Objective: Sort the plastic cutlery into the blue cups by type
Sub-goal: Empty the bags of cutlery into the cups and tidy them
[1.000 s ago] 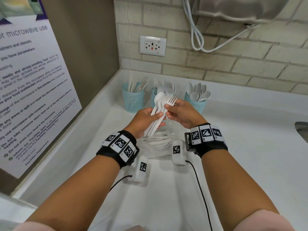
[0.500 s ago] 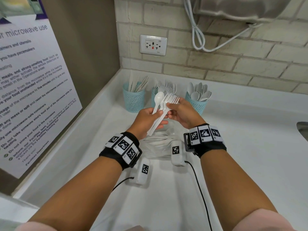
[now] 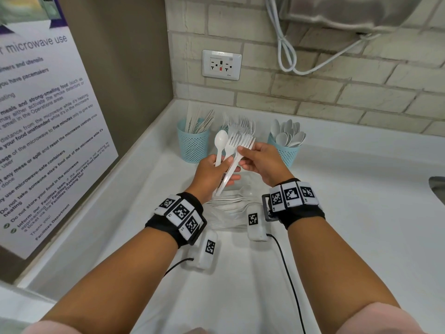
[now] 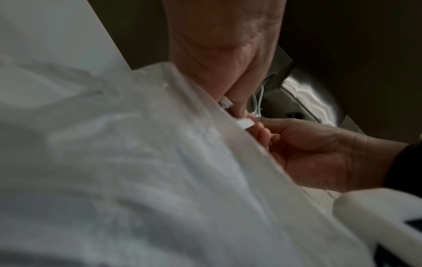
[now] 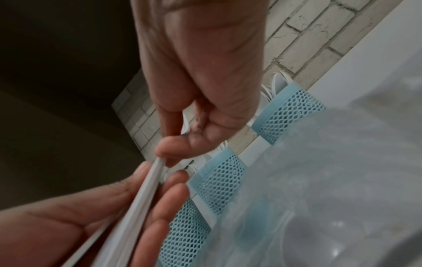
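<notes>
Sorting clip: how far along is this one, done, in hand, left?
Mostly done: the three blue cups already hold knives, forks and spoons. In hand: the left hand grips a spoon and forks; the right hand pinches the forks. Left: loose cutlery on the counter.

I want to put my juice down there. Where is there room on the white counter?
Bare counter lies right of the right hand, between the spoon cup and the sink edge. It is crowded in the corner: three cups, both hands, and the plastic bag of cutlery below them.
</notes>
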A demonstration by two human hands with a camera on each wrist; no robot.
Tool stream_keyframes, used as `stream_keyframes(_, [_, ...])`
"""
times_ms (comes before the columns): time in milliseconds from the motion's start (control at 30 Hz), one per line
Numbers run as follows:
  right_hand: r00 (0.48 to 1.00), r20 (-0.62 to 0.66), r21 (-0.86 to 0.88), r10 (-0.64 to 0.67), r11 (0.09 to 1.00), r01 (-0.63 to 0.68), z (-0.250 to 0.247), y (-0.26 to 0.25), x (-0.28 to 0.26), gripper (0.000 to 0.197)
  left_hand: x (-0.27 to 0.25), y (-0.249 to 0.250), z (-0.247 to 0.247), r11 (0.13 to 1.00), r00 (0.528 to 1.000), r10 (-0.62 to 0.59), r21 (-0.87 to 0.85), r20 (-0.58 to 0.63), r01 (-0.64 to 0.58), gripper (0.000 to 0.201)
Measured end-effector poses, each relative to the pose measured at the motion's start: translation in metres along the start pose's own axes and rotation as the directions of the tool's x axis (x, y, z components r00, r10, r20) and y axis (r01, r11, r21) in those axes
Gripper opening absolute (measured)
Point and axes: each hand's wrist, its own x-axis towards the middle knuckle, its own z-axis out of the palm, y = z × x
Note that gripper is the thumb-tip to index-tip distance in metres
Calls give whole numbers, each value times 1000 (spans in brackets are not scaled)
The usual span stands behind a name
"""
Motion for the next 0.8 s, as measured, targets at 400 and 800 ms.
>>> stream_keyframes(400, [998,47,-35,-51,998,52,1,-8,15,15,1,8,0,987,998,10,158,59,-19,26])
stream_keyframes(800, [748,-395,-415,-533,830,373,1,-61,60,25,17,18,-9,999,994,12,39,-112,-8,25])
